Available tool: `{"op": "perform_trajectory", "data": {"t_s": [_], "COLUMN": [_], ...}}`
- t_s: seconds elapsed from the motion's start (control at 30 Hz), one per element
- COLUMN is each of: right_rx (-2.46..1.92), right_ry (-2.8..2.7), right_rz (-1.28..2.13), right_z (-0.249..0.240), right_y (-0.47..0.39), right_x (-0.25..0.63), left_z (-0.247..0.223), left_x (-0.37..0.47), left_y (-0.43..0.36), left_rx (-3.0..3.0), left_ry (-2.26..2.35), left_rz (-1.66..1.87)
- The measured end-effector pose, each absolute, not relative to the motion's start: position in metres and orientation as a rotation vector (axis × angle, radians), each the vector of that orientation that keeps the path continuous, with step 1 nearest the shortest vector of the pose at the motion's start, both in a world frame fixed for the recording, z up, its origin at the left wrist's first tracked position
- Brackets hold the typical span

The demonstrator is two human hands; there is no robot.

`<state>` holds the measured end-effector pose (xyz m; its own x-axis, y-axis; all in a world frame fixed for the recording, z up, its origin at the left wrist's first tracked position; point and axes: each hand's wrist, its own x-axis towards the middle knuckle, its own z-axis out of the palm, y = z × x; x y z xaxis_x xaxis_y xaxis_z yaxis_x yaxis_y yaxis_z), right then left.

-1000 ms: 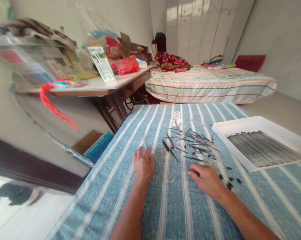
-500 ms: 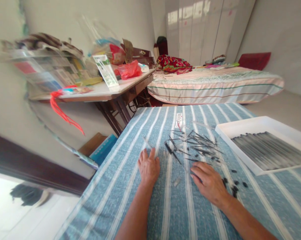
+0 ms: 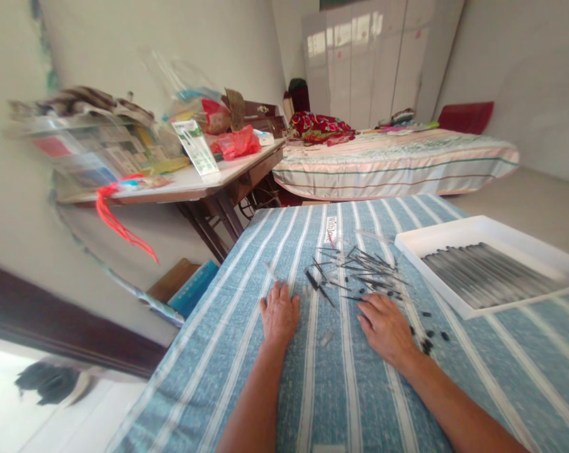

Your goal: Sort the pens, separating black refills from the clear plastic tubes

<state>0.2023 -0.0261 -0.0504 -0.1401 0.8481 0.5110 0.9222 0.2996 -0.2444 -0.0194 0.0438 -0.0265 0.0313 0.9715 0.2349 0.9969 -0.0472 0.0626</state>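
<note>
My left hand (image 3: 279,314) rests palm down on the striped cloth, fingers stretched out and a little apart. Just beyond its fingertips lies a clear thin tube (image 3: 270,270). My right hand (image 3: 387,328) also lies palm down, its fingers loosely extended at the near edge of a scattered pile of thin black sticks (image 3: 367,264). One black stick (image 3: 351,298) ends close to its fingertips; whether they touch is unclear. Several small black caps (image 3: 427,345) lie beside the right wrist. Between the hands is a small clear piece (image 3: 326,338).
A white open box (image 3: 483,311) at the right holds a row of dark-filled slender tubes (image 3: 487,274). The blue striped cloth (image 3: 218,377) covers the table. To the left stands a cluttered desk (image 3: 204,189) with a red bag (image 3: 237,143); a bed (image 3: 393,163) is behind.
The whole view has shifted slightly, so the box and pile appear a little further left. Both hands stay in nearly the same places on the cloth.
</note>
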Motion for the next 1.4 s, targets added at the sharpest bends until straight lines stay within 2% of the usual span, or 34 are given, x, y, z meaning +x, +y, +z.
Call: {"op": "perform_trajectory", "data": {"t_s": [0.23, 0.47, 0.9, 1.07, 1.3, 1.4], "right_rx": [-1.839, -1.882, -1.894, -1.902, -1.865, -1.821], "right_ry": [-1.97, -1.984, -1.985, -2.028, -2.087, -2.072], "right_rz": [-0.161, -0.158, -0.159, -0.19, -0.233, -0.29], "right_z": [-0.041, -0.036, -0.038, -0.034, -0.033, -0.037], "right_y": [-0.022, -0.023, -0.017, -0.014, -0.009, -0.008], "right_x": [0.21, 0.21, 0.212, 0.214, 0.213, 0.214], "left_z": [-0.019, -0.002, 0.015, 0.018, 0.022, 0.022], "left_x": [-0.012, -0.008, -0.032, -0.032, -0.018, -0.013], "left_y": [0.038, 0.041, 0.136, 0.131, 0.055, 0.034], "left_rx": [-2.163, -2.17, -1.893, -2.091, -2.693, -2.994], "left_ry": [-2.087, -2.171, -2.726, -2.807, -2.716, -2.651], "left_rz": [-0.264, -0.181, -0.254, -0.472, -0.928, -1.307]}}
